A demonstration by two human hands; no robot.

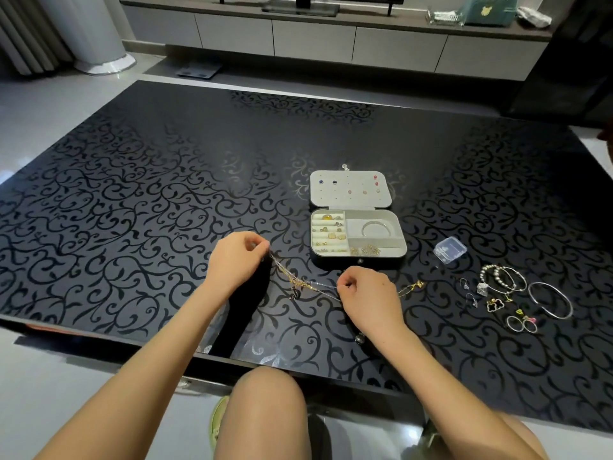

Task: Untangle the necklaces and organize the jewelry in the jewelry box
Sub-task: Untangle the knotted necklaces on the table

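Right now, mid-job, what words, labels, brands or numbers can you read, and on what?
None can be read in this view.
Teal box on the far shelf: small yellow emblem, a shape, no letters legible.
Open grey rectangular jewelry box: no label shows.
Small clear plastic case: no print shows.

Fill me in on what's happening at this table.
A person is working on a tangle of thin chains, pinching it with the left hand and the right hand and holding it stretched between them over the table. The jewelry box lies open behind, with rings, a bangle and gold pieces in its compartments. More bracelets and earrings lie loose to the right, not yet put away.
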